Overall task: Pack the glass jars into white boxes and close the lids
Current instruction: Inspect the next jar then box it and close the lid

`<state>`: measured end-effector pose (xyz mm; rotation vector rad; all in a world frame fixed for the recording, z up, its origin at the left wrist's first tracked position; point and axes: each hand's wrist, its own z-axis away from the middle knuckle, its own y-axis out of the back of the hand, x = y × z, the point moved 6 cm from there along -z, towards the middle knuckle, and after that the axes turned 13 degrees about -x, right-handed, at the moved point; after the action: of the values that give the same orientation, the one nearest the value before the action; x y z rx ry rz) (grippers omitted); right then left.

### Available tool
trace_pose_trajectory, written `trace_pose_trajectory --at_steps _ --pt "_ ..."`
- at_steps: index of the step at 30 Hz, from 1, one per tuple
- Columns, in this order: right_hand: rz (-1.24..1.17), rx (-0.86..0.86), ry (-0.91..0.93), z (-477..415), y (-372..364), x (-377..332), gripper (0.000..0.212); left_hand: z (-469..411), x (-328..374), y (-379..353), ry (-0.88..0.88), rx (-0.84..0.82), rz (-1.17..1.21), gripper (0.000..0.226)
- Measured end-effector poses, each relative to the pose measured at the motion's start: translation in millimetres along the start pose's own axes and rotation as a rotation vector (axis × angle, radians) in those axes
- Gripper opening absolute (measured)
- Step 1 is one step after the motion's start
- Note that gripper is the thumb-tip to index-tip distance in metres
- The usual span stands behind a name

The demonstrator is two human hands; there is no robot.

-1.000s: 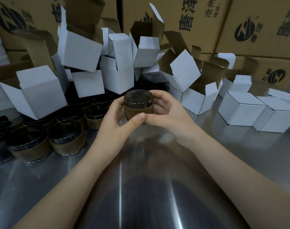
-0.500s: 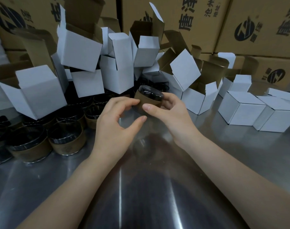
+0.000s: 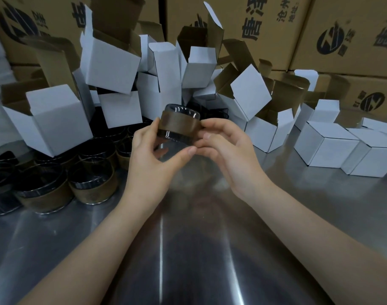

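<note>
A dark glass jar (image 3: 179, 124) with a brown paper band is held above the steel table, tipped so its rounded end points away. My left hand (image 3: 152, 155) grips its left side and lower rim with fingers and thumb. My right hand (image 3: 227, 148) pinches its right side. Several more banded jars (image 3: 93, 183) stand at the left. A heap of open white boxes (image 3: 56, 119) with brown insides rises behind the jar.
Closed white boxes (image 3: 324, 144) sit in a row at the right. Large printed brown cartons (image 3: 254, 23) wall off the back. The steel table (image 3: 188, 249) reflects light in front of me.
The jar, first upright with its mouth toward me, has been turned over between both hands and now lies tipped away, raised slightly. Both hands shifted their hold around it.
</note>
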<state>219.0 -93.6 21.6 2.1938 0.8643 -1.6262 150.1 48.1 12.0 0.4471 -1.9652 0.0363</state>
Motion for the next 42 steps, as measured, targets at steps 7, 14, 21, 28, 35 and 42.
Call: trace_pose_trajectory --at_steps 7,14,21,28,35,42 --pt "-0.032 -0.088 0.032 2 -6 -7 0.023 -2 -4 3 0.062 0.015 0.183 0.037" --pt "0.113 -0.043 0.032 -2 7 -9 0.037 -4 -11 -7 0.168 -0.017 0.544 0.017" --pt "0.130 -0.334 -0.047 -5 0 -3 0.071 -3 -18 -13 0.275 -0.143 0.553 0.039" --pt "0.164 -0.282 -0.074 -4 0 -3 0.046 -1 -14 -12 0.239 -0.204 0.482 0.065" --pt "-0.129 -0.201 -0.212 -2 -2 1 0.046 -3 -13 -8 0.135 -0.220 0.401 0.040" --pt "-0.344 -0.318 -0.343 1 -15 13 0.041 -5 -16 -2 0.076 -0.172 0.414 0.049"
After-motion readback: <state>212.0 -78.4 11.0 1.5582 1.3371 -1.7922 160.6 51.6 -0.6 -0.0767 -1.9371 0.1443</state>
